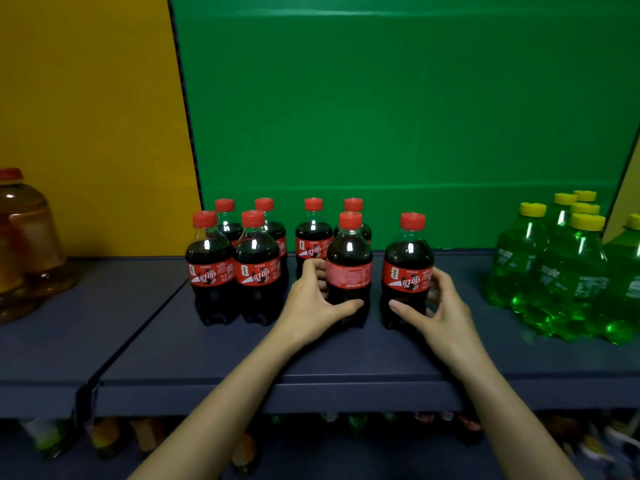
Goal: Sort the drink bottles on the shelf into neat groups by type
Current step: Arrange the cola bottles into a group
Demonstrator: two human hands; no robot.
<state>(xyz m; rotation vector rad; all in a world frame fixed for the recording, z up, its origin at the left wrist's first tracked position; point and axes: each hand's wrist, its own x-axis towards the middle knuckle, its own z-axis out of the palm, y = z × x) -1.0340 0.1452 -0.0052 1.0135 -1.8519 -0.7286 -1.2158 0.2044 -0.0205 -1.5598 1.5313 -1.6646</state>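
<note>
Head view.

Cola bottles (pixel 256 265), eight, red caps, dark contents: centre of the frame, upright on the shelf (pixel 207 358). Four form a back row. Four stand in front, the left pair touching each other, then a gap, then two more set apart.

Left hand (pixel 311 299): grasping the third front bottle (pixel 349 268), thumb across its lower body, fingers curled round its far left side. This bottle shows its small-print panel forward, while its neighbours show the logo.

Right hand (pixel 436 306): grasping the fourth front bottle (pixel 408 268), thumb low on the front, fingers wrapped round the right side. This bottle stands at the right end of the front row, apart from the third.

Green bottles (pixel 554 271), yellow caps: clustered at the right edge of the frame, well apart from the cola.

Oil jug (pixel 24 244), amber, red cap: left edge of the frame, on the adjoining shelf section.

Lower shelf (pixel 242 445): blurred mixed bottles, types not legible.

Step in hand, as judged: closing up the front cola row. Handling note: keep both grips low on the bodies. Slide the bottles leftward along the shelf so they stay upright. Turn the third bottle logo-forward, then bring each to touch its neighbour, in line with the back row, without knocking the bottles behind.
</note>
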